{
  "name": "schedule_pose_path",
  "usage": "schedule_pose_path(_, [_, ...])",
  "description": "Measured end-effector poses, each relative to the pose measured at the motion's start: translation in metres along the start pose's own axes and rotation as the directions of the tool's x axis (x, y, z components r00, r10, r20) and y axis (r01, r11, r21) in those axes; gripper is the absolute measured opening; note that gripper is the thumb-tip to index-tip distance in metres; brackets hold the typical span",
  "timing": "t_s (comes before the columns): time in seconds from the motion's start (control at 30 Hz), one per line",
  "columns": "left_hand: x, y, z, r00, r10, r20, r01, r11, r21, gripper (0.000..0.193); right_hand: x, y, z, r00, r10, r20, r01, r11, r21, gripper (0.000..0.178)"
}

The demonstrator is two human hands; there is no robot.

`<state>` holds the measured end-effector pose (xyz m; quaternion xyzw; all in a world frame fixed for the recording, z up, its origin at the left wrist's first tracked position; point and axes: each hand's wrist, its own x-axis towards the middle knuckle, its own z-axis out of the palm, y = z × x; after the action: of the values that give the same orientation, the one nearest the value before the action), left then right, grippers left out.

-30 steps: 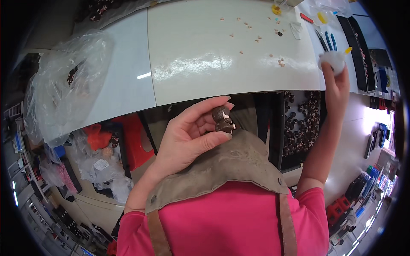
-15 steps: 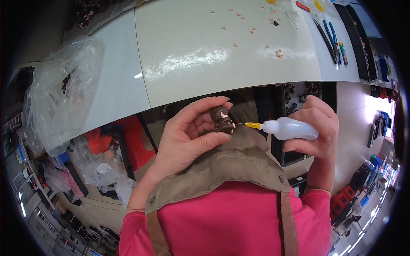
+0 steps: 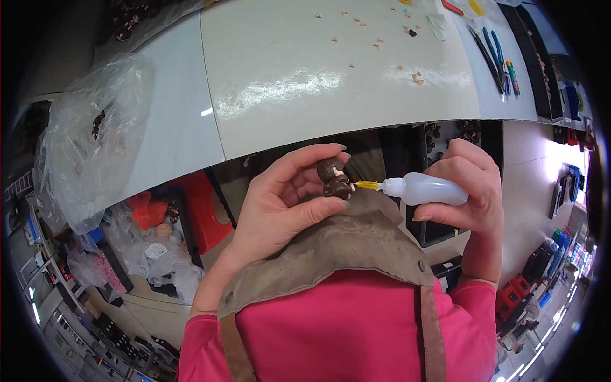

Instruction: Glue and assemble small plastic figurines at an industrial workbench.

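Between the fingertips and thumb of my left hand (image 3: 289, 184) is a small dark brown figurine (image 3: 333, 179) with pale pink parts on its right side. My right hand (image 3: 468, 184) is wrapped round a translucent white squeeze bottle (image 3: 423, 190), held on its side. Its yellow needle tip (image 3: 367, 185) points left and reaches the figurine's pale side; whether it touches I cannot tell. Both hands are over my brown apron (image 3: 344, 239), just in front of the table edge.
Small pale pieces (image 3: 379, 43) lie scattered on the white table (image 3: 273, 108). Pliers (image 3: 493, 48) lie at the right beside a black tray (image 3: 538, 63). A clear plastic bag (image 3: 95, 140) covers the left end. Below the table are an open box of dark figurines (image 3: 434, 143) and a red stool (image 3: 207, 213).
The bottle has shifted left, bringing its needle tip closer to the figurine. My left hand and the figurine have moved slightly right.
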<state>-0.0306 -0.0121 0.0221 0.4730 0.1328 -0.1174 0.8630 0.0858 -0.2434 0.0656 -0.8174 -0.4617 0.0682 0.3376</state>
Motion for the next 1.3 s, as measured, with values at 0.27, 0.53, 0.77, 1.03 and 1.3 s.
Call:
schedule_pose_path(0.27, [0.0, -0.001, 0.002, 1.0, -0.007, -0.014, 0.007, 1.0, 0.006, 0.056, 0.0, 0.0, 0.0, 1.0, 0.004, 0.007, -0.004, 1.0, -0.016, 0.043])
schedule_pose_path(0.53, [0.0, -0.001, 0.004, 1.0, 0.011, -0.012, -0.011, 1.0, 0.017, 0.057, 0.0, -0.006, -0.005, 1.0, 0.006, 0.0, -0.006, 0.998, -0.068, 0.043])
schedule_pose_path(0.77, [0.002, 0.0, 0.003, 1.0, 0.007, -0.012, -0.007, 1.0, 0.018, 0.056, 0.002, -0.006, -0.005, 1.0, -0.009, -0.004, 0.008, 0.996, -0.092, 0.043])
schedule_pose_path(1.03, [0.009, 0.004, 0.003, 0.99, 0.137, 0.029, -0.138, 0.989, 0.044, 0.055, -0.016, 0.03, -0.007, 0.927, 0.315, -0.202, -0.182, 0.852, 0.492, 0.055])
schedule_pose_path(1.3, [0.043, 0.014, -0.003, 0.968, 0.244, 0.062, -0.25, 0.955, 0.159, 0.047, 0.026, 0.113, -0.012, 0.727, 0.494, -0.478, -0.338, 0.862, 0.377, 0.028])
